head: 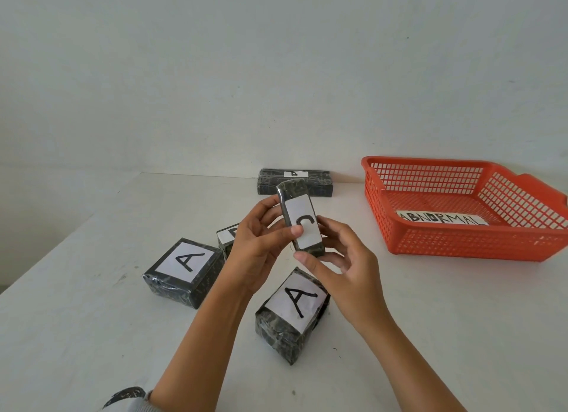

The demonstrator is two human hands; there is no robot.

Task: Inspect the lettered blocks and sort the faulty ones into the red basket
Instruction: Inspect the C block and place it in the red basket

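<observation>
Left hand: gripping the C block, thumb on label.
Right hand: pinching its near end.
Risk: glossy wrap slipping, block dropping short of the red basket.

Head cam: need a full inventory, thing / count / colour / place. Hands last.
C block: 1, black, white label, held up over table centre
left A block: 1, black, white label, table left
near A block: 1, black, white label, nearest the camera
B block: 1, black, long and flat, far table edge
half-hidden block: 1, black, white label, beyond left A block; letter unreadable
basket: 1, red, table right
ABNORMAL label: 1, white, basket floor
table: 1, white
wall: 1, white, behind
sleeve: 1, grey, bottom left
left hand: 1, grips C block
right hand: 1, grips C block's lower end
</observation>
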